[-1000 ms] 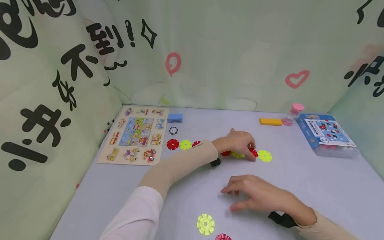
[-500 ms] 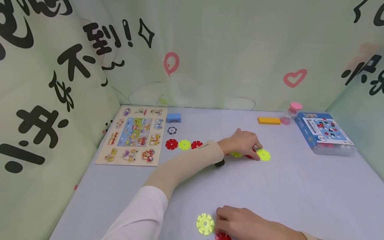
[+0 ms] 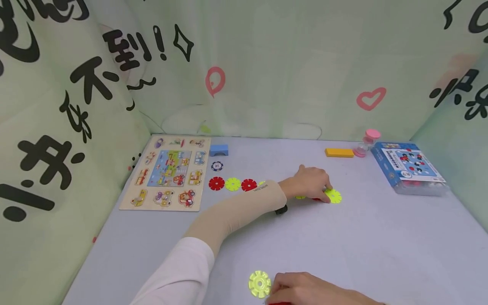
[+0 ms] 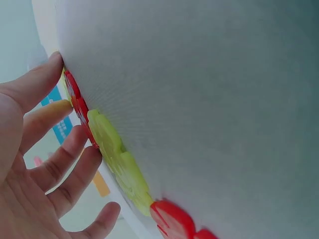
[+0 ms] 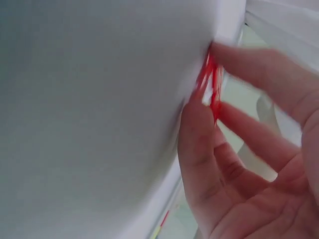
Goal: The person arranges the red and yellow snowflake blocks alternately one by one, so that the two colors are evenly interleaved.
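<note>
A row of notched plastic building discs, red and yellow-green by turns, runs across the table in the head view, partly hidden by the left forearm. At its right end my left hand (image 3: 309,183) has thumb and forefinger at the edge of a yellow-green disc (image 3: 334,196). In the left wrist view, other fingertips touch red discs (image 4: 82,112) beside it. Near the front edge my right hand (image 3: 305,288) pinches a red disc (image 5: 216,92) between thumb and fingers. Just left of that hand lies another yellow-green disc (image 3: 260,284), flat on the table.
A wooden picture puzzle board (image 3: 167,173) lies at the back left, next to a blue block (image 3: 219,150) and a round chip (image 3: 217,166). At the back right are a yellow block (image 3: 339,153), a pink-capped sand timer (image 3: 367,142) and a blue box (image 3: 408,167).
My left hand has shifted right from a red disc to the yellow-green end disc. The right hand has come down towards the front edge and taken hold of the red disc there.
</note>
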Available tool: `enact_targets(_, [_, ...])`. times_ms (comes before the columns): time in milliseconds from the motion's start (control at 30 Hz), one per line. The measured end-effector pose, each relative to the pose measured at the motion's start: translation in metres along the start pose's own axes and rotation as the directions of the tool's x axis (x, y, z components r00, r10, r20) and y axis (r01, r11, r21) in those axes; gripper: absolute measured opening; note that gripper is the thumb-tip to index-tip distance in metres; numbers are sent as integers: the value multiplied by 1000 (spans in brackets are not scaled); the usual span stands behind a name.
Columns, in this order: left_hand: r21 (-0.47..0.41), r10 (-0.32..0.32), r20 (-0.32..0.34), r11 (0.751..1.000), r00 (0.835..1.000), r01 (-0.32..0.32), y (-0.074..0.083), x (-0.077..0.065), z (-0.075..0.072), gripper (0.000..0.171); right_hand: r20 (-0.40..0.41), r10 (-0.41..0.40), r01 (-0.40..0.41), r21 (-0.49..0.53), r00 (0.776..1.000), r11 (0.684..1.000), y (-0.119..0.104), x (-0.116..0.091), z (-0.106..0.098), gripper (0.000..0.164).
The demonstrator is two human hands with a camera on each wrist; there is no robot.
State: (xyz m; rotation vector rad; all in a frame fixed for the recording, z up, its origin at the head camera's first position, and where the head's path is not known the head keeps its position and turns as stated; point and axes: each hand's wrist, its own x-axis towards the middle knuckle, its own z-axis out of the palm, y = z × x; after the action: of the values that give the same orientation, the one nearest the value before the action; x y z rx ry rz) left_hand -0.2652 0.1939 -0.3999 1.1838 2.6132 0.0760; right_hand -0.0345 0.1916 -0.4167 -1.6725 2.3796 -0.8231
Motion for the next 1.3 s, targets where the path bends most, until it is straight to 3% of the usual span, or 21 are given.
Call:
enact_targets(133, [-6, -10, 0, 1000, 1000, 10, 0, 2, 0, 47, 24, 27, -28, 56, 999, 998, 0, -1, -5, 20])
enact_targets(367, [-16, -15, -7, 1000, 1000, 15, -1, -1, -1, 46, 130, 139, -140, 2, 982, 990, 2, -2, -17, 14])
enact_targets(500, [-23, -23, -2, 999, 1000, 23, -3, -1, 1, 46, 163, 344, -349, 4, 925, 937, 8, -10, -41, 27])
enact_targets(700, [-20, -18, 0, 1000, 1000, 18, -2, 2, 1, 46, 11, 551, -551, -18, 834, 834, 58, -56, -107, 32])
enact_targets(833, [-26, -17, -1, 1000, 1000, 17, 0, 2, 0, 45, -112, 689, -698, -85, 716, 711, 101, -96, -147, 40])
enact_targets(933, [-29, -20, 1, 999, 1000, 20, 1, 1, 0, 45, -172, 765, -784, -100, 621, 613, 128, -116, -162, 49])
enact_targets(1000, [-30, -20, 3, 999, 1000, 20, 2, 0, 0, 45, -180, 793, -813, -100, 582, 574, 143, -123, -164, 53])
enact_targets(1133, [-26, -16, -2, 1000, 1000, 16, 1, 0, 0, 45, -167, 817, -834, -103, 552, 542, 161, -126, -160, 58])
enact_targets(1300, [-17, -13, -9, 1000, 1000, 13, 0, 1, 0, 44, -179, 824, -843, -95, 537, 529, 166, -126, -155, 57])
